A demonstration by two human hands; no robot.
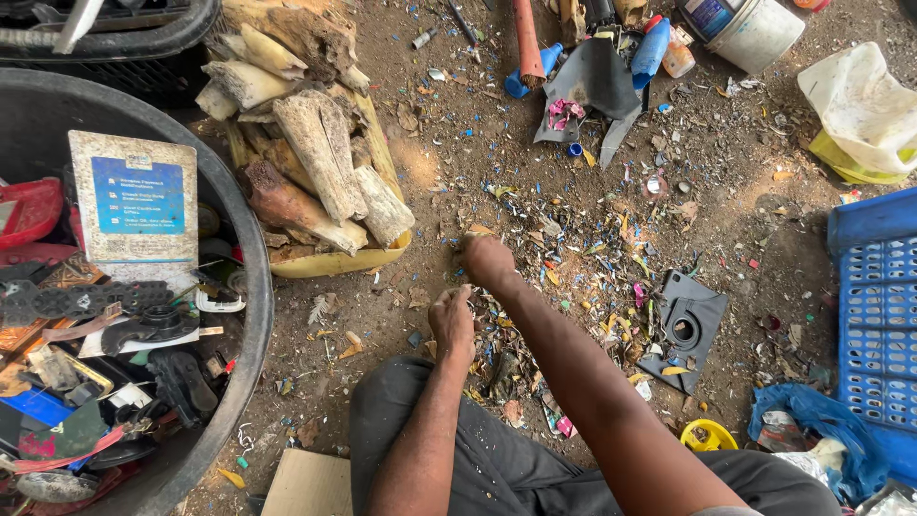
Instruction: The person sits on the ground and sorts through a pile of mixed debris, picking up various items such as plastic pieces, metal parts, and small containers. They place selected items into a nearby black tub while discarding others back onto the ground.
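While both hands work low over the dirt floor, the scraps of broken plastic and chips lie scattered just in front of the seated person's knees. The right hand rests knuckles-up at the near edge of that litter, fingers curled under; whether it grips anything I cannot tell. The left hand is just behind it, also curled downward onto the debris, its hold equally hidden. This looks like sorting through small pieces by touch, and lifting any one of them would call for a fine fingertip pinch. To the left stands a yellow tray piled with wood chunks, then a black tub of junk. A black plastic part and a blue crate lie right.
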